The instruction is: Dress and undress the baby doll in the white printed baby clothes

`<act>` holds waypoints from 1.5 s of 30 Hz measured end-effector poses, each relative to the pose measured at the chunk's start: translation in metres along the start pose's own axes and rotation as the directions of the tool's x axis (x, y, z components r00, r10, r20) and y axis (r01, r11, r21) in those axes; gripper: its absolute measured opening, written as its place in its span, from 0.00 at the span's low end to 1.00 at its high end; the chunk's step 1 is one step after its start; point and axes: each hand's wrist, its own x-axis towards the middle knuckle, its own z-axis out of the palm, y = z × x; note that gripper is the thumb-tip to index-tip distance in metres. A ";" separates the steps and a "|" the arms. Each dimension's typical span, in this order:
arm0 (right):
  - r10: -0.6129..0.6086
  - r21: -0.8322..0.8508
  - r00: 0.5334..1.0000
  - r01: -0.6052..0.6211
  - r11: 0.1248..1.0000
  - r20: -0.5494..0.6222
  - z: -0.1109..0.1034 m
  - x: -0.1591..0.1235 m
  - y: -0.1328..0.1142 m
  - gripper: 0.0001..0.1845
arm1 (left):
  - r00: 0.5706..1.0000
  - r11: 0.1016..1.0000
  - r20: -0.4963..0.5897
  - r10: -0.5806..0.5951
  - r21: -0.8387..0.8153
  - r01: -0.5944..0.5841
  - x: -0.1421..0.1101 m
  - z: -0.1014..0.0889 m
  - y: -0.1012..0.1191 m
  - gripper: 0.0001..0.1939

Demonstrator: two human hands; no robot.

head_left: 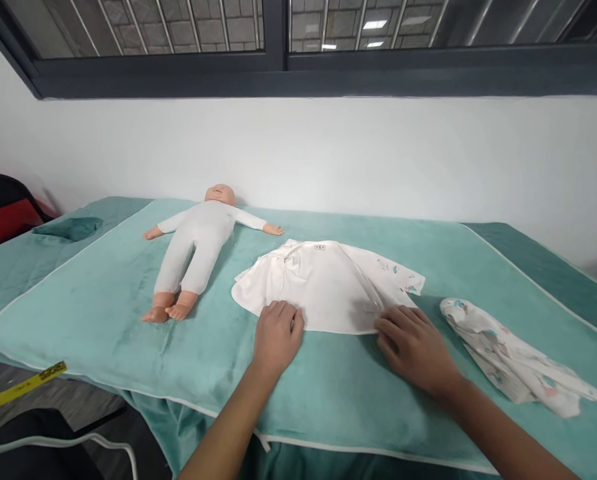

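A white baby shirt [328, 287] lies spread open on the green mat, its inner side up, with a small printed label at the neck. Patterned fabric shows on its right sleeve. My left hand [278, 335] rests at the shirt's near edge, left of its middle, fingers curled onto the cloth. At the near right part of the hem, my right hand [413, 347] has its fingers bent over the fabric. How much cloth each hand pinches is partly hidden under the fingers. Left of the shirt a baby doll [198, 243] in a white bodysuit lies on its back, arms spread.
Folded patterned baby clothing [518, 357] lies right of my right hand. The green mat [78, 300] has a white-piped edge. Behind it stand a white wall [328, 153] and a dark window frame [278, 80]. A yellow tape strip [23, 389] and a pale cable [78, 440] are at lower left.
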 end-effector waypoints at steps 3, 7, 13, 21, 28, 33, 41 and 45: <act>0.059 0.093 0.998 -0.059 0.994 0.004 0.009 0.021 -0.014 0.10 | 1.000 1.000 -0.005 0.003 -0.011 -0.003 0.001 0.000 -0.001 0.16; 0.175 0.182 0.983 -0.183 0.966 0.058 0.044 0.074 -0.028 0.19 | 1.000 0.999 -0.015 0.022 -0.036 -0.023 0.000 0.000 -0.002 0.16; 0.217 0.225 0.964 -0.248 0.942 0.154 0.099 0.158 -0.026 0.24 | 0.998 0.994 -0.067 -0.005 -0.113 -0.003 -0.004 0.000 -0.001 0.15; 0.222 0.253 0.963 -0.255 0.933 0.151 0.119 0.170 -0.011 0.25 | 0.870 0.913 -0.275 -0.409 -0.126 0.389 0.026 -0.019 -0.083 0.13; 0.282 0.290 0.953 -0.302 0.908 0.111 0.125 0.167 -0.007 0.28 | 0.847 0.848 -0.050 -0.530 -0.063 0.526 0.046 -0.022 -0.118 0.14; 0.298 0.260 0.942 -0.329 0.908 0.152 0.125 0.166 -0.007 0.29 | 0.844 0.836 0.080 -0.531 -0.113 0.537 0.052 -0.032 -0.128 0.10; 0.248 0.201 0.956 -0.277 0.940 0.158 0.122 0.172 -0.013 0.25 | 0.791 0.775 0.093 -0.604 -0.160 0.611 0.063 -0.032 -0.132 0.06; 0.195 0.134 0.959 -0.225 0.965 0.203 0.121 0.178 -0.014 0.27 | 0.749 0.732 -0.022 -0.662 -0.231 0.640 0.069 -0.024 -0.135 0.06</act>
